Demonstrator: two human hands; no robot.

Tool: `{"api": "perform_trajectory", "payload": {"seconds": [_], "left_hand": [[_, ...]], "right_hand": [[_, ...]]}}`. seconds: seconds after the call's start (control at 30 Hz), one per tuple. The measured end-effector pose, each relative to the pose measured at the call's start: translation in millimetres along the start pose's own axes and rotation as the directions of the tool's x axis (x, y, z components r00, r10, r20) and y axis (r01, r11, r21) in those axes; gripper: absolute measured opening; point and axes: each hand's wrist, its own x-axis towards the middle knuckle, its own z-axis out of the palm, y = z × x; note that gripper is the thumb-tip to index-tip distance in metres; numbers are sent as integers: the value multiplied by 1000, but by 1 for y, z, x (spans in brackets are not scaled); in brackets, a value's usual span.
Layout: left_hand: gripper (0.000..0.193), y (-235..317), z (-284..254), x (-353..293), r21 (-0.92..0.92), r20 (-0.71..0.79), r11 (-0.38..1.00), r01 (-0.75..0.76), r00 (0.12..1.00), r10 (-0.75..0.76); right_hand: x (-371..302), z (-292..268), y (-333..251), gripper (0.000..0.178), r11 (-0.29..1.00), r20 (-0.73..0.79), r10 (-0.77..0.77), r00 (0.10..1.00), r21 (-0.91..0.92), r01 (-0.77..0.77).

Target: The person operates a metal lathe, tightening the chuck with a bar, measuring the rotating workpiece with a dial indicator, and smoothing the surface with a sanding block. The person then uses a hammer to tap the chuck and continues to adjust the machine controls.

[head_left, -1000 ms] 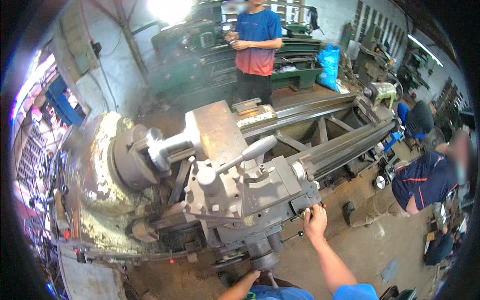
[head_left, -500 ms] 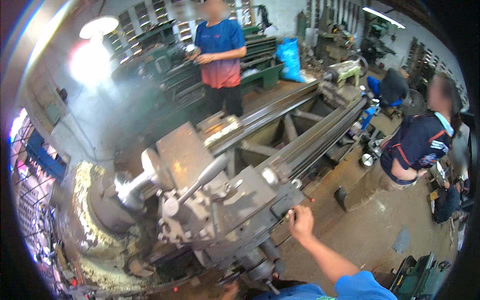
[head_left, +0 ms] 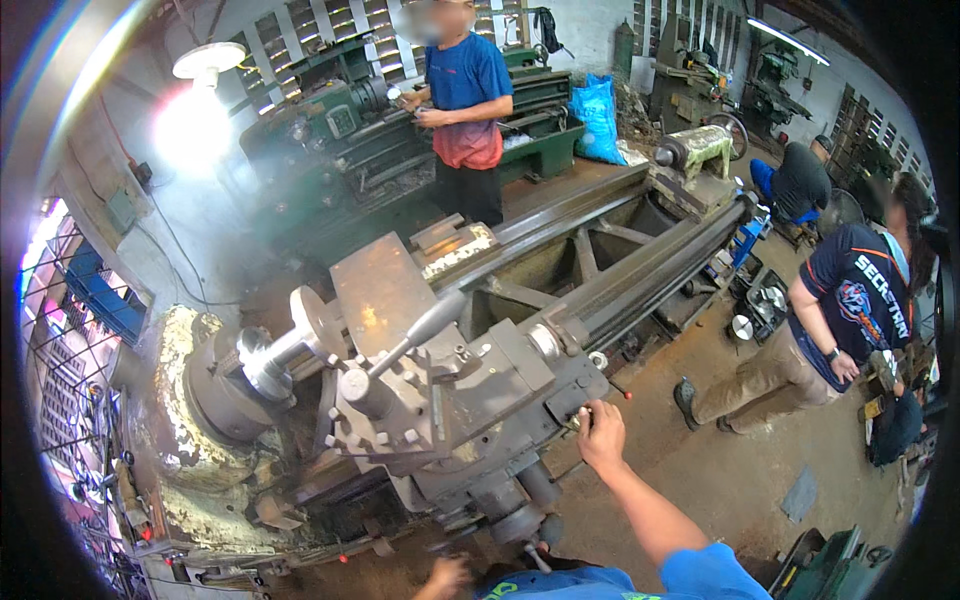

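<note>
The flanged workpiece (head_left: 264,369) is mounted in the lathe chuck (head_left: 222,395), work remaining being indeterminable, while a small handle (head_left: 575,423) near the compound slide (head_left: 515,370) is gripped by the right hand (head_left: 601,435) and the blurred left hand (head_left: 447,576) cannot be read.

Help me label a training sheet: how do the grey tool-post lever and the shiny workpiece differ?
The workpiece is shiny silver; the lever is duller grey. The workpiece is a shaft with a broad disc; the lever is a slim rod with a thicker grip. The workpiece sits at the chuck; the lever angles up from the tool post. Both look metallic.
</note>
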Motion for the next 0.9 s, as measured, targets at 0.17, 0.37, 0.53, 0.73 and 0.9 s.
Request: {"api": "perform_trajectory", "payload": {"seconds": [0.17,0.37,0.53,0.73,0.9], "left_hand": [[12,5,71,35,551,383,589,-591,806,450],[23,18,-1,33,323,83,945,-54,996,29],[34,-6,56,57,493,380,705,-509,855,352],[32,11,0,58,252,-212,951,177,969,-124],[27,1,29,47,391,308,872,-295,935,178]], "right_hand": [[1,7,6,9,999,-18,-13,1000,-33,13],[5,8,8,10,998,21,14,1000,-54,-12],[2,13,8,11,999,-47,18,999,-50,-20],[8,12,15,9,999,-54,-8,999,-48,5],[1,18,15,9,998,-66,-1,998,-56,-3]]}}
